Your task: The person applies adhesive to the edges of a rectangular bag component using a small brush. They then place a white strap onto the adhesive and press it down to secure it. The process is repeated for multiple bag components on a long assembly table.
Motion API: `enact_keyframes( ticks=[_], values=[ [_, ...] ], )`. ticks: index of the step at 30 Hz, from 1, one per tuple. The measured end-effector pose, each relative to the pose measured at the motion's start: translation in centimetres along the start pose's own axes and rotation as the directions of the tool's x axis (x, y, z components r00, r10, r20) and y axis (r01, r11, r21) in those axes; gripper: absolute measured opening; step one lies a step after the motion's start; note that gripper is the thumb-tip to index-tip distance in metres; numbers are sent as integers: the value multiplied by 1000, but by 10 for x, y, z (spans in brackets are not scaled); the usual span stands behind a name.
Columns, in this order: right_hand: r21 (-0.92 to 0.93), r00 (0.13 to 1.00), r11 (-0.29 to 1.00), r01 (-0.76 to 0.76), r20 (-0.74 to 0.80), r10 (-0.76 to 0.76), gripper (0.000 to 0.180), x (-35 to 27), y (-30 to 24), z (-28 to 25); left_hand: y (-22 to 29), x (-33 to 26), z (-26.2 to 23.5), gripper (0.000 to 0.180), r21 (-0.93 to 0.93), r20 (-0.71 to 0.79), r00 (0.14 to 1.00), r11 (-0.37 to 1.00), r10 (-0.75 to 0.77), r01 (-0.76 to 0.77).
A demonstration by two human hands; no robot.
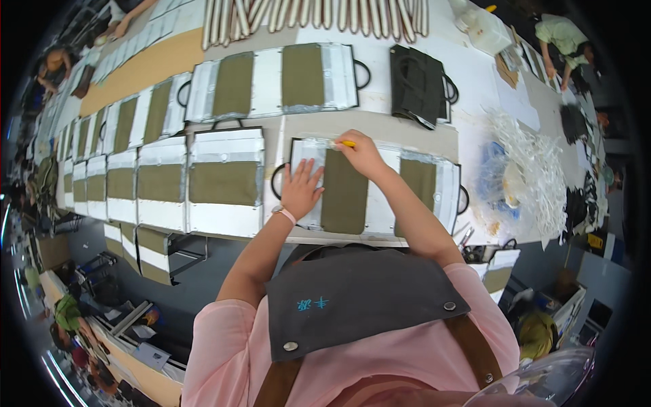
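Olive-patched white panel (346, 203), dark-edged, black loop (273, 181) at each end.
Left hand (302, 190) spread on it; right hand (361, 154) pinches a yellow tool (348, 144).

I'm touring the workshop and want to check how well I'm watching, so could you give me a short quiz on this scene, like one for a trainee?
1. Which hand holds the small yellow thing? A) left, B) right, C) neither.
2. True or false: the left hand is clenched in a fist.
3. Fill in the blank: the white panel under the hands bears two large ____ patches.

Key:
1. B: the right hand pinches it near the panel's far edge.
2. False: its fingers are spread out over the panel.
3. Olive green.
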State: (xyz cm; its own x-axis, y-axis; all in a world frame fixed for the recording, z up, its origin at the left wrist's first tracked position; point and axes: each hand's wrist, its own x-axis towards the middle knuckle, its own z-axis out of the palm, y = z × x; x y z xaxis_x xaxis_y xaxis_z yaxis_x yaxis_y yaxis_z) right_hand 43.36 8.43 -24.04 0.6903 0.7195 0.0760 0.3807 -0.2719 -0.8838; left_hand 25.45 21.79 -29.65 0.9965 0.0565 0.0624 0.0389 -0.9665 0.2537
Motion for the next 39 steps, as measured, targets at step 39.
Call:
enact_keyframes(
  ticks=[39],
  values=[
    [-605,915,686,403,257,-311,43,-23,-140,-25,16,-19,-134,44,-982,-93,955,183,-282,-42]
  ],
)
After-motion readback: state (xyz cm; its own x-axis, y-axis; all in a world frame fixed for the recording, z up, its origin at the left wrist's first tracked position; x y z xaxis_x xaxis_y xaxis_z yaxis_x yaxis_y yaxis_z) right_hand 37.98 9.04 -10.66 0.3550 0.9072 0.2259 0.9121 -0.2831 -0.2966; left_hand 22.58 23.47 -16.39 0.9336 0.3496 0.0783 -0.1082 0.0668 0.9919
